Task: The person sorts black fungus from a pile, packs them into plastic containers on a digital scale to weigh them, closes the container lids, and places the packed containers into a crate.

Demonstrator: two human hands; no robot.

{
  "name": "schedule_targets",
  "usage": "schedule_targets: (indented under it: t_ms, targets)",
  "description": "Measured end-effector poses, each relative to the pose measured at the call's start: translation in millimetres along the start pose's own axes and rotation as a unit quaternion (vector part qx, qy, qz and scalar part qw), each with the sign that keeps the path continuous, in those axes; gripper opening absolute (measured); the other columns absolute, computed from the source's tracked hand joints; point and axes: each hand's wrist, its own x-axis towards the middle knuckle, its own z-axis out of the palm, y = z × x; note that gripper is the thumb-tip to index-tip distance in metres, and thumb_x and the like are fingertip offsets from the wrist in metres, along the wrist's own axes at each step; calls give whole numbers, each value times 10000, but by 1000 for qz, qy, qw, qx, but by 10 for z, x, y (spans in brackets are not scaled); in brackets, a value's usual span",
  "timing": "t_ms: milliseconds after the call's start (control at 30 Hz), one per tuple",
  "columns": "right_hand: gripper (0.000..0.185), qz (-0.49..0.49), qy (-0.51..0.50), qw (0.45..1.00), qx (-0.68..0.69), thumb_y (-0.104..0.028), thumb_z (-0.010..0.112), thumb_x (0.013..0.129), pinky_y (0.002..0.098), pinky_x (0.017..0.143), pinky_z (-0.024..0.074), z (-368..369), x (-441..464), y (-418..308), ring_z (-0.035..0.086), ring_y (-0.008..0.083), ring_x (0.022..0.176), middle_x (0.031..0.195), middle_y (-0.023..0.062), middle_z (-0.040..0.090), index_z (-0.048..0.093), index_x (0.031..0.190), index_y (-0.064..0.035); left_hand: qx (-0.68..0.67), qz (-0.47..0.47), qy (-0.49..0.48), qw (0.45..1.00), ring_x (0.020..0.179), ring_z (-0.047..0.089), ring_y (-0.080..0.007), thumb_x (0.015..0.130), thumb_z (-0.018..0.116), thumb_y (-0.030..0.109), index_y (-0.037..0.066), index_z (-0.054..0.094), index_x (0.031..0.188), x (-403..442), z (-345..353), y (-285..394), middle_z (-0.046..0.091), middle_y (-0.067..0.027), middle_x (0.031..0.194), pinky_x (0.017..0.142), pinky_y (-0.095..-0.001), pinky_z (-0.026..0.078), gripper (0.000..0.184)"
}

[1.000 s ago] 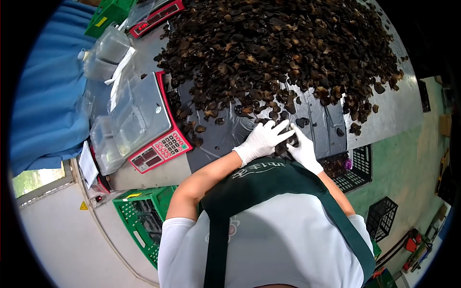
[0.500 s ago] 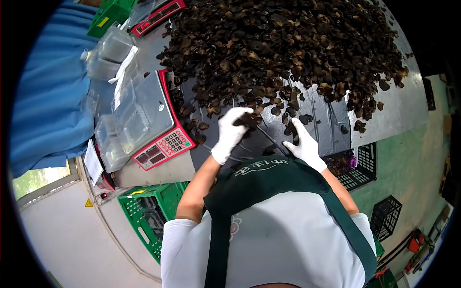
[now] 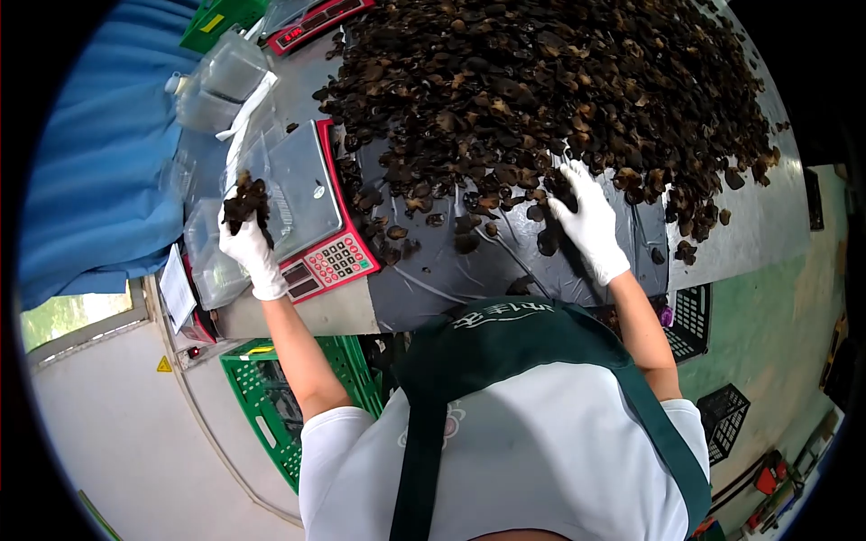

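While the left hand [image 3: 250, 247] grips a dark clump [image 3: 245, 202], the right hand [image 3: 590, 224] lies half-spread by the pile [image 3: 541, 90].

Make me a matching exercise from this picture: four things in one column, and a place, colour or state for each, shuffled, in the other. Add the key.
Column one
1. Left hand
2. Right hand
3. Curtain
4. Apron

Column two
A. Blue, hanging at the left of the picture
B. Dark green, with white lettering
C. Holding a dark clump
D. At the near edge of the large dark heap, with nothing plainly in its grip

Right pairs: 1-C, 2-D, 3-A, 4-B.
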Motion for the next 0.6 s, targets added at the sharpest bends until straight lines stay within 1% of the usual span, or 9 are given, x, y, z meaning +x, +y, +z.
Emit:
schedule_targets:
  t_ms: [100,133,200,233,367,400,467,533,600]
  targets:
    - [540,16,-22,1000,-10,-261,706,800,351,978,442,43,262,-5,509,276,1192,1383,104,478,529,1287,-110,34,17,-34,999,831,638,-166,786,649,-70,-2,641,1118,43,-147,-129,668,-77,1003,733,-287,525,339]
    - [531,17,-26,999,-14,-268,703,792,365,965,454,69,332,-2,511,294,1174,1372,112,482,540,1273,-109,155,-40,-84,984,965,633,-215,720,696,-41,41,634,1138,132,-446,-490,635,-97,1131,876,-318,500,430]
    - [531,3,-16,1000,-19,-290,708,785,376,951,460,172,444,16,521,303,1144,1358,121,489,554,1257,-102,334,5,-202,921,1051,602,-222,650,739,-2,66,616,1186,77,-467,-449,639,-90,1131,938,-319,468,554]
    - [541,1,-25,999,-29,-305,711,781,387,949,458,226,488,15,519,312,1139,1352,126,490,554,1255,-97,309,-12,-206,929,1122,563,-250,621,767,41,97,570,1265,73,-441,-417,599,-121,1200,990,-340,430,676]
    - [579,-13,-57,995,-81,-347,737,749,438,939,444,436,520,-42,514,348,1118,1339,161,479,567,1236,-84,338,15,-189,922,1245,469,-286,642,768,68,86,449,1380,97,-374,-147,478,-148,1358,1054,-372,363,804]
    - [578,-4,-74,993,-91,-350,742,743,441,935,445,477,501,-61,515,352,1115,1342,171,473,573,1229,-87,327,36,-174,928,1256,463,-284,650,762,53,71,466,1364,90,-330,-83,481,-148,1358,1067,-371,346,774]
    - [366,-19,-72,996,-39,-260,745,719,437,919,453,491,433,-50,523,359,1094,1334,187,477,653,1028,-87,339,100,-143,924,1264,457,-275,679,737,32,66,504,1330,13,-173,194,489,-145,1353,1075,-367,334,691]
    - [271,-36,-82,995,-34,-192,745,715,417,936,455,401,309,-98,521,358,1125,1342,171,487,641,927,-60,362,167,-98,912,1236,485,-261,723,695,11,54,558,1270,-158,54,462,521,-139,1317,1064,-361,351,566]
    - [175,-93,-72,993,-14,-123,717,718,421,947,434,305,88,-157,508,350,1146,1308,149,528,621,842,-47,243,85,-124,958,1126,556,-228,777,643,14,36,621,1156,-548,419,676,585,-120,1206,998,-340,418,380]
